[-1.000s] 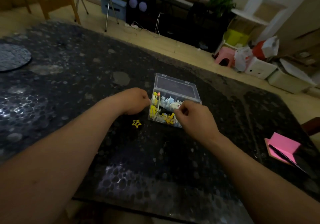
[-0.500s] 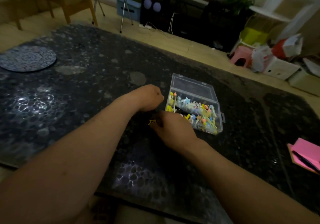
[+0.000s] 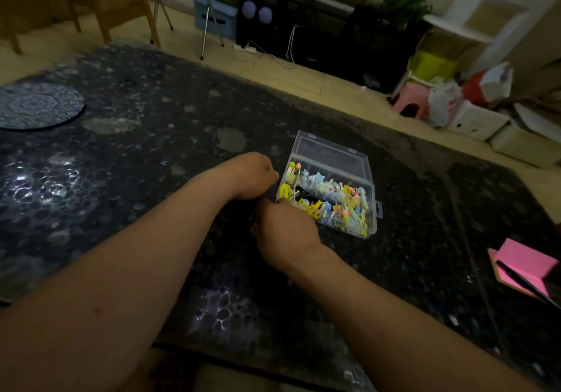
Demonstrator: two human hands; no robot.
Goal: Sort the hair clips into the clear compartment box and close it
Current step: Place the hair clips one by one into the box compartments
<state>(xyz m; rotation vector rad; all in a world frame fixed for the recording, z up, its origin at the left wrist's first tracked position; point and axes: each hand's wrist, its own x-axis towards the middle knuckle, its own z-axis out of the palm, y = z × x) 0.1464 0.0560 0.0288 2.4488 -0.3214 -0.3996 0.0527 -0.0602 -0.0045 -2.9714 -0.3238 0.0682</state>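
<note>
Two hands meet at the open box's near-left corner.
Your right hand is curled, knuckles up, its hold hidden; your left hand, at its 11 o'clock, is loosely fisted, contents unclear. At 2 o'clock sits the clear compartment box, lid raised, full of hair clips, on the dark table.

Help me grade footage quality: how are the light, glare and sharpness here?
Head view: dim overall; bright glare patches on the glossy dark table; hair clips in the clear compartment box look soft; wide-angle bending toward the edges.
</note>
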